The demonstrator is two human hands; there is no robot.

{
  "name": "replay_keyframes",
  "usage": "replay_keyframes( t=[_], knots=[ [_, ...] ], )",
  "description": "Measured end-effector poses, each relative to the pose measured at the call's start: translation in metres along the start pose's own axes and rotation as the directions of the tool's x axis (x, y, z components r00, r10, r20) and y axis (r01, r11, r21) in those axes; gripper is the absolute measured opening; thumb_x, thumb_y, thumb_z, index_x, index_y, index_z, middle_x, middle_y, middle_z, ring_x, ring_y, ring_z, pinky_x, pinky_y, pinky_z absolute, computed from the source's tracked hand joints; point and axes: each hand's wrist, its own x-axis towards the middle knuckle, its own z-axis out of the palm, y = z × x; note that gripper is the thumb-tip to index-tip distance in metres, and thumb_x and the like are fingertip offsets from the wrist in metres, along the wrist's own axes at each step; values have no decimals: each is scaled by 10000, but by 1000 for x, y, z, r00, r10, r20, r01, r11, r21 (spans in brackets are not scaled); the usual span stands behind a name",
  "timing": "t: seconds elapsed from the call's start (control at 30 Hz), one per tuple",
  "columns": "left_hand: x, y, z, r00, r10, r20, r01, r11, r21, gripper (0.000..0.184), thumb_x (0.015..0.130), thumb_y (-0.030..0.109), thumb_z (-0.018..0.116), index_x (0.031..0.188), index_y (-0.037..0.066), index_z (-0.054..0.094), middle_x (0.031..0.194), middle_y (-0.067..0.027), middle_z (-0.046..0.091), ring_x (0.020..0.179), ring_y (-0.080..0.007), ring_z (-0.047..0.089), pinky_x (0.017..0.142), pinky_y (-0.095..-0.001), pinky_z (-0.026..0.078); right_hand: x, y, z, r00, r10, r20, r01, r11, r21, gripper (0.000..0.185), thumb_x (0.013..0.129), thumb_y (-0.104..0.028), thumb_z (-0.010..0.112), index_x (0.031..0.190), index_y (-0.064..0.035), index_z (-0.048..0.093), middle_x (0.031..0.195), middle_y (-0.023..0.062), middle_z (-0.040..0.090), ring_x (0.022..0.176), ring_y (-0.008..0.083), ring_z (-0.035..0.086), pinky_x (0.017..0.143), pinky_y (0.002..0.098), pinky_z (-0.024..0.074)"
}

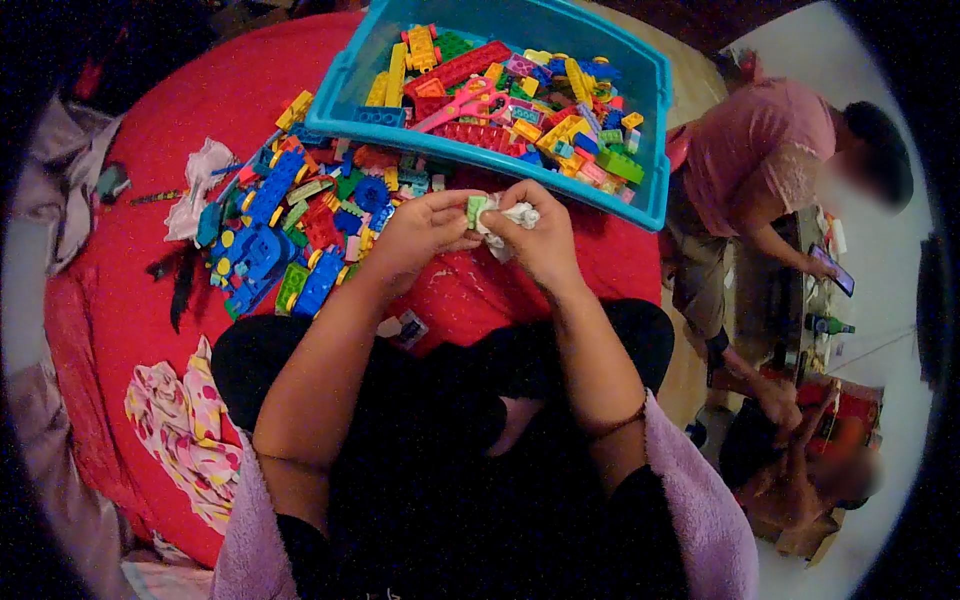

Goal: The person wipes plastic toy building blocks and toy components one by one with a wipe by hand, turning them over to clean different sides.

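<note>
Between the fingertips of my left hand (425,232) is a small light-green toy brick (476,209). My right hand (537,235) pinches a crumpled white tissue or cloth (520,214) against the brick's right side. Both hands are close together above the red sheet, just below the rim of a blue plastic bin (480,160). Beside my left hand lies a heap of loose building bricks (300,220) in several colours. Whether the white piece is paper or fabric, I cannot tell.
Inside the bin are many bricks and pink scissors (465,105). A patterned cloth (185,430) and a pale pink cloth (203,185) lie on the red sheet (120,260). At right, one person (760,150) holds a phone (832,270); another person (800,480) sits lower down.
</note>
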Motion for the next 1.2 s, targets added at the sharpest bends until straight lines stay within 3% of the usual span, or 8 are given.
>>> replay_keyframes(
  t=[0.37, 0.47, 0.57, 0.67, 0.77, 0.83, 0.87, 1.2],
  knots=[
    [0, -1, -4, 1000, -20, -20, 24, 979, 202, 498, 823, 153, 570, 1254, 7, 370, 1031, -129, 578, 896, -200, 590, 783, -295, 494, 0, 8, 2, 999, -19, -34, 16, 996, -85, 220, 736, -154, 664, 908, -42, 584, 759, 52, 606, 667, 122, 556, 595, 273, 463],
    [0, -10, -13, 989, -135, 61, 113, 953, 280, 518, 831, 122, 553, 1275, 0, 317, 956, -134, 597, 835, -189, 601, 744, -286, 497, 1, 2, -10, 921, 257, 293, -152, 929, -337, 168, 757, -117, 654, 892, -33, 600, 758, 10, 596, 674, 74, 541, 587, 232, 448],
    [-2, -7, -10, 972, -177, 155, 134, 957, 257, 521, 838, 127, 552, 1278, -1, 304, 922, -133, 601, 794, -178, 603, 694, -280, 499, 1, -13, -18, 893, 226, 389, -126, 955, -268, 189, 739, -122, 670, 886, -35, 590, 768, 11, 600, 675, 77, 549, 577, 233, 450],
    [1, 1, -16, 981, -168, 92, 137, 951, 277, 472, 823, 169, 583, 1217, -11, 396, 922, -120, 605, 774, -173, 605, 660, -276, 495, 1, -19, -21, 969, 144, 203, -142, 990, -22, 191, 743, -144, 653, 885, -34, 587, 782, 38, 604, 702, 114, 568, 609, 253, 467],
    [5, 0, -37, 990, 39, -136, 40, 843, 536, 403, 788, 188, 614, 1127, 2, 496, 921, -134, 603, 826, -212, 594, 712, -314, 480, 5, -20, -26, 981, 75, -178, -53, 990, 127, 234, 837, -169, 554, 1013, -20, 511, 893, 75, 585, 746, 173, 592, 656, 289, 494],
    [3, 0, -40, 858, 470, -206, 147, 159, 976, 355, 753, 178, 629, 1065, 29, 550, 986, -175, 574, 935, -276, 544, 807, -363, 444, 8, -30, -27, 889, 124, -441, 195, 768, 610, 288, 871, -204, 521, 1090, -27, 460, 978, 89, 567, 823, 204, 586, 708, 327, 496],
    [4, -7, -43, 812, 555, -180, 171, 68, 983, 422, 728, 174, 640, 1114, 54, 520, 1106, -197, 500, 1020, -347, 472, 867, -421, 399, 8, -21, -32, 900, 146, -410, 178, 735, 654, 308, 892, -239, 488, 1116, -33, 446, 1017, 96, 557, 885, 225, 570, 745, 349, 490],
    [4, -22, -49, 818, 484, -313, 394, -73, 916, 555, 685, 154, 688, 1180, 102, 443, 1185, -180, 418, 1027, -385, 460, 801, -439, 447, -1, -26, -19, 908, 118, -402, 184, 749, 636, 315, 701, 97, 572, 990, -19, 525, 1056, 109, 547, 891, 213, 573, 747, 309, 495]
  ],
)
